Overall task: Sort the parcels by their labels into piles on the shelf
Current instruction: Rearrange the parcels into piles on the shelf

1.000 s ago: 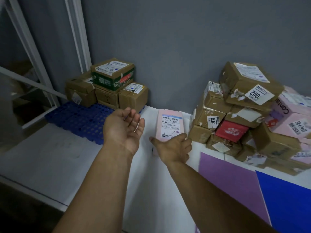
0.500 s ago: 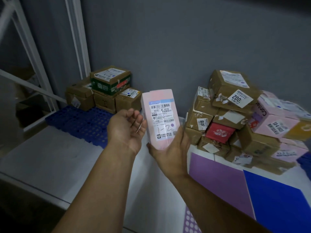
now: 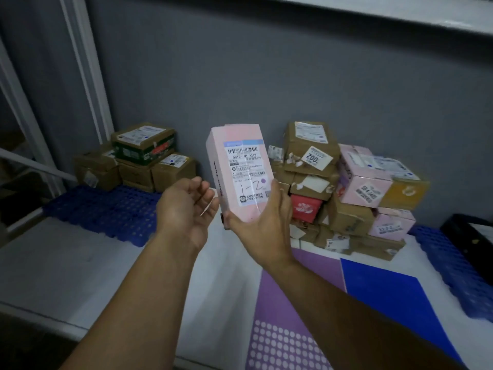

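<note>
My right hand [image 3: 262, 220] grips the lower end of a pink parcel [image 3: 237, 145] and holds it upright above the white shelf [image 3: 80, 271]. Its white label, with barcodes, a handwritten "1-2" and a purple dot, faces me. My left hand [image 3: 186, 206] hovers just left of the parcel, fingers relaxed, holding nothing; I cannot tell whether its fingertips touch the box. A heap of brown and pink parcels [image 3: 341, 188] lies behind at the right. A smaller pile of brown boxes [image 3: 138, 161] stands at the back left on a blue pallet [image 3: 106, 209].
A purple sheet [image 3: 301, 295] and a blue sheet [image 3: 394, 297] lie flat on the shelf near me. Another blue pallet [image 3: 453, 265] and a dark tray [image 3: 472, 231] sit at the right edge. A grey wall backs the shelf; white frame posts [image 3: 85, 68] rise at the left.
My right hand has lifted the pink parcel off the shelf and turned it upright, label toward me. My left hand stayed raised beside it. The view shifted to the right.
</note>
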